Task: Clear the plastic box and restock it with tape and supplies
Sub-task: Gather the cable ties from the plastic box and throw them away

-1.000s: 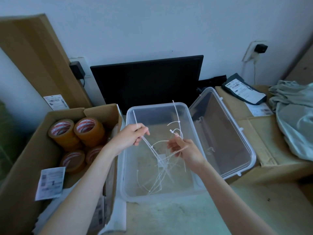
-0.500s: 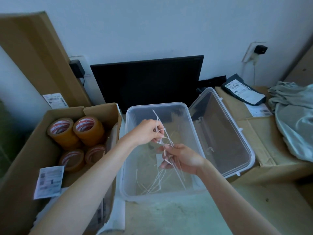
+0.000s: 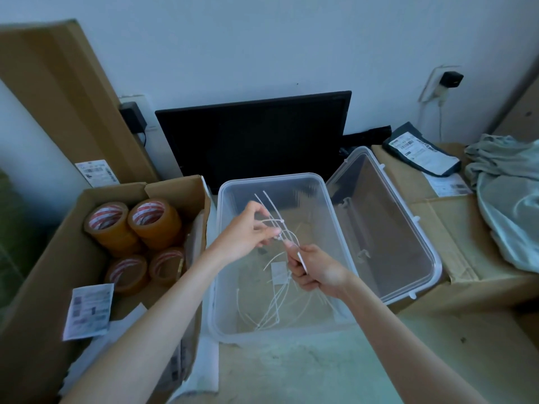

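These cable ties [image 3: 274, 217] weigh almost nothing, I judge, but they are springy and slick, and they snag on one another, so I take them near their heads and in a bunch, not by the loose tails. My left hand [image 3: 248, 234] pinches a couple of strands above the plastic box [image 3: 329, 199], fingertips closed on them. My right hand [image 3: 312, 269] is curled round a gathered bundle just below and beside the left. More ties [image 3: 271, 313] lie tangled on the box floor beneath both hands; how many are hooked together I cannot make out.
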A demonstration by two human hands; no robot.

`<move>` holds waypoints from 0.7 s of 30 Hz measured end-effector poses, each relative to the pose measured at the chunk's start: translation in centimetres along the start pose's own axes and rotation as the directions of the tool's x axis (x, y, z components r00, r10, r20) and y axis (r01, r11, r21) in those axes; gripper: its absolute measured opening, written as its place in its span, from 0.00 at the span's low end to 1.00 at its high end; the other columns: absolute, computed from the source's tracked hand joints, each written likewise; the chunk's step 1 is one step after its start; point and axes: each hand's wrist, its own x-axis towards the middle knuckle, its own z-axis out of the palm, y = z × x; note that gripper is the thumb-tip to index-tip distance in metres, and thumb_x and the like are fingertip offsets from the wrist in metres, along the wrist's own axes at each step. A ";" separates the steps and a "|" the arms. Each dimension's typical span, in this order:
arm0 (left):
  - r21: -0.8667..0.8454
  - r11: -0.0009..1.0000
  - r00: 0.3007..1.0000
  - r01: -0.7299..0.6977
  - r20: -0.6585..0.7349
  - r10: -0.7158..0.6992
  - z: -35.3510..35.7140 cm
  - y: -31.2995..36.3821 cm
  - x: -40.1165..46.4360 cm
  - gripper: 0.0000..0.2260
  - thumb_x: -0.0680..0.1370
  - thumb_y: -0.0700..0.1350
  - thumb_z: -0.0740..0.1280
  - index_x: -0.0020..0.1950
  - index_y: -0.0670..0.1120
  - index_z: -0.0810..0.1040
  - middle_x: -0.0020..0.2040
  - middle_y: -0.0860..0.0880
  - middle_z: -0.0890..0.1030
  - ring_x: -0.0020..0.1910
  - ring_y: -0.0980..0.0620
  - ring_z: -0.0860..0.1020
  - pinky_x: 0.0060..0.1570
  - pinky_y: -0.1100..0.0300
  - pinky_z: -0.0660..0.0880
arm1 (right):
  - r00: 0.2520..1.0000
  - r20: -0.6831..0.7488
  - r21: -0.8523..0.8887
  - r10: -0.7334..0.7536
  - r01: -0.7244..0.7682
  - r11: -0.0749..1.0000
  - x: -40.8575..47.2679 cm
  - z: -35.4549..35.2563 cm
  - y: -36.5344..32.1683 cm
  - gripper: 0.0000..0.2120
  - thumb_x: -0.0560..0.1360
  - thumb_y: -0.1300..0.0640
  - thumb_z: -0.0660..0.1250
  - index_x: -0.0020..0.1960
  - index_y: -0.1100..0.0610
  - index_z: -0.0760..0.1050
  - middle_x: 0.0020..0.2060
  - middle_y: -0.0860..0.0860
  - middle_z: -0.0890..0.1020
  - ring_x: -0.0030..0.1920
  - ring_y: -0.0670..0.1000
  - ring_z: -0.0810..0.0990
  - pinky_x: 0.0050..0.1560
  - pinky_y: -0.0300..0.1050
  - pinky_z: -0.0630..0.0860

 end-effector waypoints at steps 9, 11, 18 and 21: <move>0.316 0.942 0.993 -0.110 0.074 0.091 -0.3 0.9 0.4 0.10 0.76 0.40 0.69 0.45 0.49 0.67 0.42 0.48 0.82 0.41 0.49 0.80 0.48 0.48 0.79 | 1.000 0.017 -0.105 -0.017 0.019 0.994 -0.3 0.0 0.2 0.22 0.81 0.46 0.58 0.32 0.54 0.58 0.23 0.49 0.57 0.22 0.47 0.53 0.24 0.35 0.50; 0.445 0.879 0.985 -0.169 0.057 0.161 -0.9 1.0 0.5 0.09 0.77 0.39 0.66 0.49 0.49 0.67 0.43 0.49 0.80 0.41 0.52 0.79 0.48 0.48 0.78 | 0.999 0.027 -0.122 -0.020 0.023 0.992 -0.3 -0.1 0.1 0.22 0.81 0.47 0.58 0.32 0.53 0.57 0.22 0.47 0.57 0.23 0.47 0.52 0.25 0.36 0.50; 0.894 0.313 0.909 -0.321 0.198 0.367 -2.2 0.9 1.4 0.20 0.78 0.34 0.61 0.69 0.48 0.71 0.53 0.47 0.69 0.52 0.49 0.68 0.48 0.58 0.69 | 0.997 0.010 -0.148 -0.080 0.081 0.986 0.0 0.1 0.2 0.23 0.82 0.50 0.58 0.30 0.54 0.59 0.22 0.47 0.61 0.24 0.48 0.63 0.35 0.41 0.71; 0.936 0.154 0.892 -0.317 0.239 0.383 -2.3 0.5 2.2 0.19 0.77 0.33 0.62 0.66 0.47 0.73 0.55 0.46 0.69 0.56 0.46 0.67 0.54 0.55 0.69 | 0.997 -0.045 -0.061 -0.068 0.066 0.996 -0.1 0.1 0.2 0.22 0.82 0.51 0.58 0.31 0.54 0.59 0.23 0.47 0.59 0.23 0.48 0.58 0.28 0.40 0.67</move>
